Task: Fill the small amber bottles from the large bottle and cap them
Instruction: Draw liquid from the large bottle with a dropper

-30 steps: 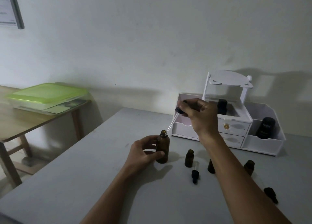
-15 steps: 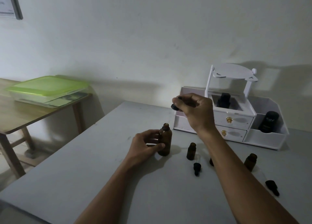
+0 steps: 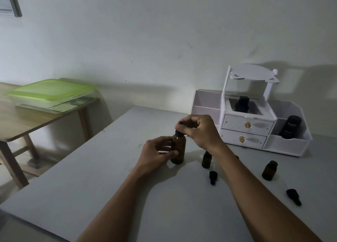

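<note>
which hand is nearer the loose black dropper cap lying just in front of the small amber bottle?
Right. The right hand is up at the large amber bottle's top, the left hand further left gripping its side; the dropper cap lies under the right forearm.

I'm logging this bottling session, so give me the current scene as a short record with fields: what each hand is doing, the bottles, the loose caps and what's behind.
left hand: grips the large amber bottle, upright on the grey table
right hand: fingers on the black dropper cap at that bottle's neck
small amber bottles: two in view, uncapped; a third may be hidden behind the right forearm
loose dropper caps: two lying on the table
behind: white organizer holding dark containers
</note>
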The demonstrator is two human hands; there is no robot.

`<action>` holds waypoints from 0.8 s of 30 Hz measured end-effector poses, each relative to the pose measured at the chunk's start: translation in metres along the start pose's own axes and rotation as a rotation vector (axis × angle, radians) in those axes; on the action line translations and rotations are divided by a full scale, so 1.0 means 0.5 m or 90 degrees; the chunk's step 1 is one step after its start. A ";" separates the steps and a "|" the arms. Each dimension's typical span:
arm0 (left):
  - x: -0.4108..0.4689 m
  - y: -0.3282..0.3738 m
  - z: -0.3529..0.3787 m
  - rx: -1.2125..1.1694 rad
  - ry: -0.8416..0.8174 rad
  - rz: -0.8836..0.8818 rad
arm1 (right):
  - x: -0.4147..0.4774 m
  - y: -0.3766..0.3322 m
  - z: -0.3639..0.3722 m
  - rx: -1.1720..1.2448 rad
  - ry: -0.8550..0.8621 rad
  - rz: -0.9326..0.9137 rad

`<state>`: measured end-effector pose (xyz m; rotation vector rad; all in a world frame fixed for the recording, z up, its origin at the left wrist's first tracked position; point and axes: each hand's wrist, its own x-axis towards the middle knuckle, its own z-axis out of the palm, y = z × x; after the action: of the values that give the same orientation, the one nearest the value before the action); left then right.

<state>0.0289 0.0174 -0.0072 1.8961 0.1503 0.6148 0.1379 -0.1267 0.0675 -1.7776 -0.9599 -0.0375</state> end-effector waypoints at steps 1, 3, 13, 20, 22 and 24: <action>0.000 0.000 0.000 -0.002 0.000 -0.001 | 0.000 0.001 0.001 0.002 0.000 0.000; 0.000 0.000 0.000 -0.003 -0.001 -0.002 | 0.001 0.004 0.002 0.001 0.003 0.000; -0.003 0.002 0.000 -0.008 -0.003 0.001 | 0.006 0.001 0.017 -0.034 0.045 -0.020; -0.002 0.008 0.000 -0.003 -0.003 -0.002 | 0.006 0.000 0.021 -0.043 0.060 -0.032; -0.002 0.007 0.000 -0.001 -0.003 -0.002 | 0.005 -0.001 0.021 -0.033 0.060 -0.027; -0.002 0.006 0.000 0.002 -0.004 -0.004 | 0.004 0.000 0.020 -0.021 0.059 -0.018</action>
<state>0.0274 0.0159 -0.0047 1.8988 0.1535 0.6053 0.1350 -0.1175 0.0640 -1.7760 -0.9218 -0.1533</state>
